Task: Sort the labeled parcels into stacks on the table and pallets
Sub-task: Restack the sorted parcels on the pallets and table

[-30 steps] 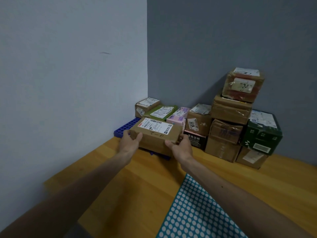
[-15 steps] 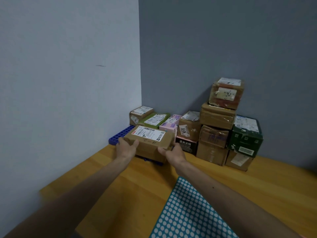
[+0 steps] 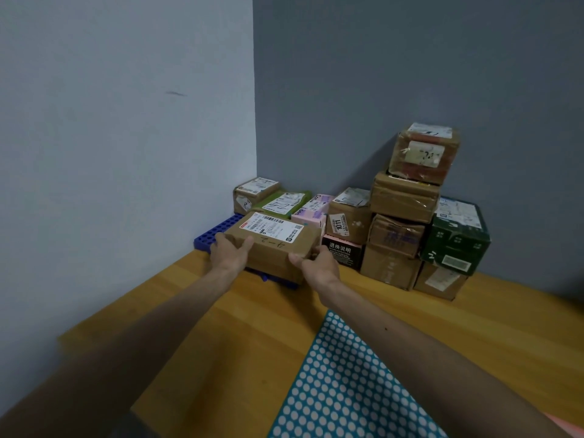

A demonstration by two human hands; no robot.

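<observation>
A brown cardboard parcel (image 3: 273, 246) with a white barcode label and a handwritten mark on top is held over the front edge of a blue pallet (image 3: 212, 233) in the corner. My left hand (image 3: 232, 251) grips its left end, thumb on top. My right hand (image 3: 316, 263) grips its right front corner. Behind it on the pallet lie a small brown box (image 3: 252, 195), a green parcel (image 3: 281, 202) and a pink box (image 3: 311, 210).
To the right, parcels stand stacked against the grey wall: a tall brown stack topped by a taped box (image 3: 423, 153), a dark green carton (image 3: 456, 237), a black box (image 3: 343, 251). The wooden table (image 3: 221, 336) carries a teal dotted mat (image 3: 344, 387) near me.
Both hands have carried the parcel a little farther toward the blue pallet and lower; the grip is unchanged. The view has shifted slightly.
</observation>
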